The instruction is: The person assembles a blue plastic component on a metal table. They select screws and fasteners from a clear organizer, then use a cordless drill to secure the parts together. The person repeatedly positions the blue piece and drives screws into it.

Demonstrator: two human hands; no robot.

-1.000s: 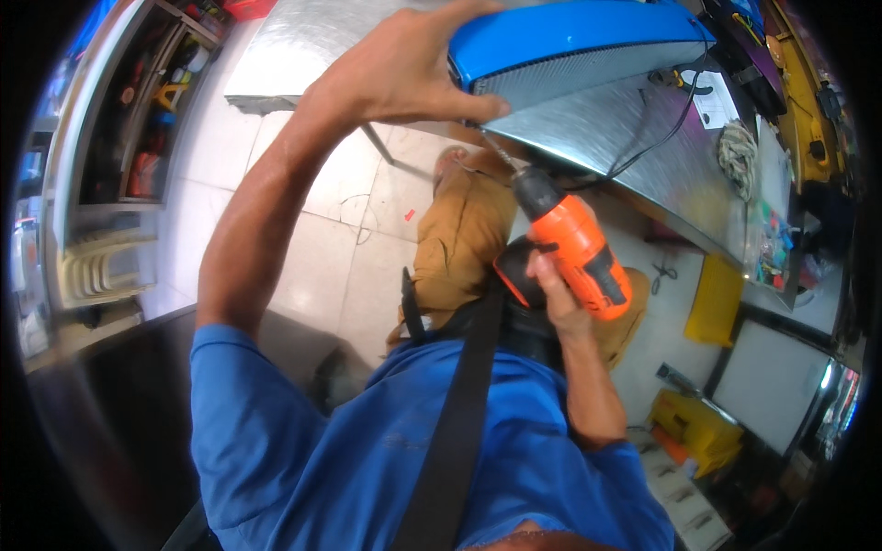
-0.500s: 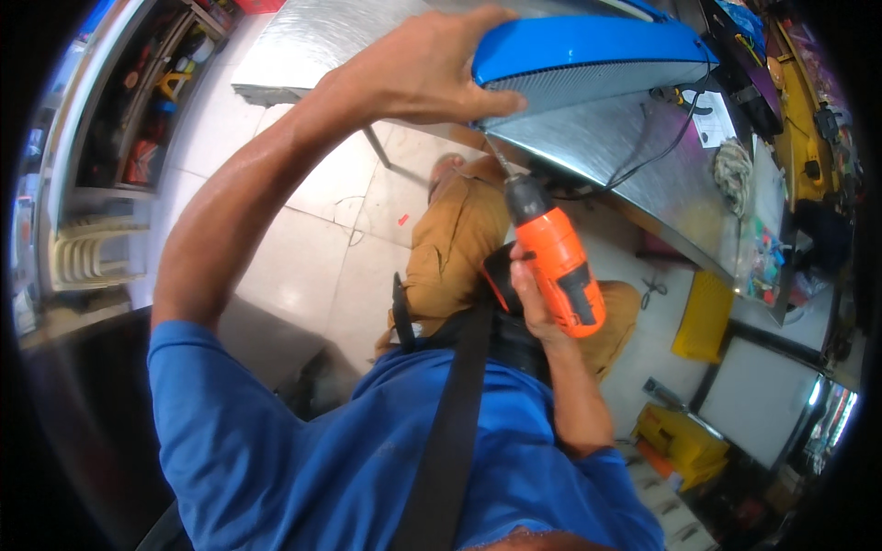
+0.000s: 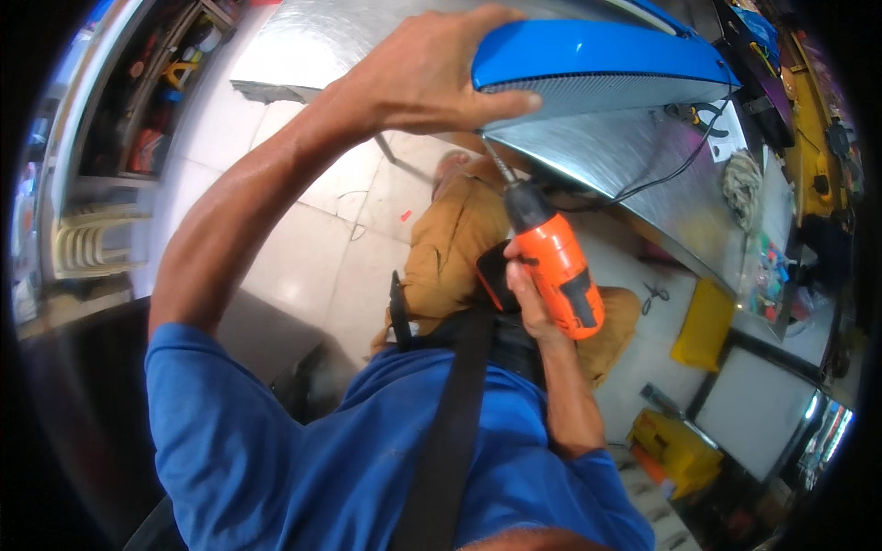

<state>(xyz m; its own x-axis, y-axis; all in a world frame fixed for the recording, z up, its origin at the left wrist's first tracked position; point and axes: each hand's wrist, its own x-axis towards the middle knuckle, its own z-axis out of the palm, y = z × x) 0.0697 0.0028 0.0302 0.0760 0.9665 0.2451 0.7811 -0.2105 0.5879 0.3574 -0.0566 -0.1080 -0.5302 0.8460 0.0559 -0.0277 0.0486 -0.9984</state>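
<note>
My left hand (image 3: 450,73) is closed around the left end of a glossy blue casing (image 3: 588,50) with a grey ribbed face, which stands on the metal table. Its thumb presses along the ribbed side. In my right hand (image 3: 533,298) is an orange and black cordless drill (image 3: 556,262), gripped by its handle and tilted up to the left. The long bit (image 3: 499,158) reaches the lower left corner of the casing, just under my left thumb. Whether the tip is inside a hole or only touching cannot be made out.
The brushed-metal table (image 3: 570,151) carries a dark cable (image 3: 657,174), pliers (image 3: 707,117) and a bundled cloth (image 3: 740,188). Scissors (image 3: 654,296) and a yellow panel (image 3: 703,326) lie on the floor at right. White stacked chairs (image 3: 96,243) stand left.
The right end of the casing appears slightly farther right and lower. My grip on casing and drill is the same, with the bit still at the casing's corner.
</note>
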